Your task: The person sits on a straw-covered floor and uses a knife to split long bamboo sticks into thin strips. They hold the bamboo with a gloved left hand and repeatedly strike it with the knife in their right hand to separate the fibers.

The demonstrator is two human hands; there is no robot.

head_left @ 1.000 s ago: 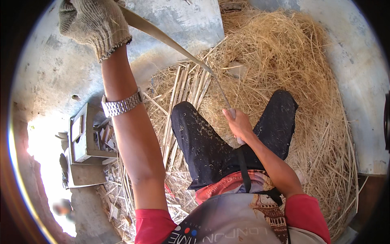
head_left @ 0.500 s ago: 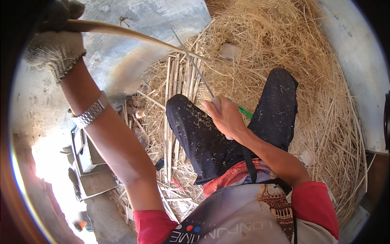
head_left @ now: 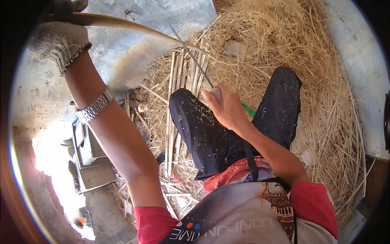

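Note:
My left hand (head_left: 60,40), in a knitted work glove, reaches out to the upper left and is closed on a long, pale strip of what looks like split bamboo (head_left: 122,25). Its fingers are dark and partly lost at the picture's rim. The strip curves right, its thin end near the straw. My bare right hand (head_left: 228,106) is closed around the handle of a long, narrow-bladed knife (head_left: 200,68) above my thighs. The blade points up and left and crosses the strip close to its thin end; whether they touch I cannot tell.
Several split strips (head_left: 175,85) lie beside my left knee. Loose shavings (head_left: 276,36) cover the floor ahead and to the right. A grey sheet (head_left: 162,12) lies at the upper left, and a box-like object (head_left: 95,171) stands left of my forearm. Something green (head_left: 248,109) shows between my legs.
The view has shifted slightly. Both hands keep their grips, and the knife blade has moved a little up and left across the strip.

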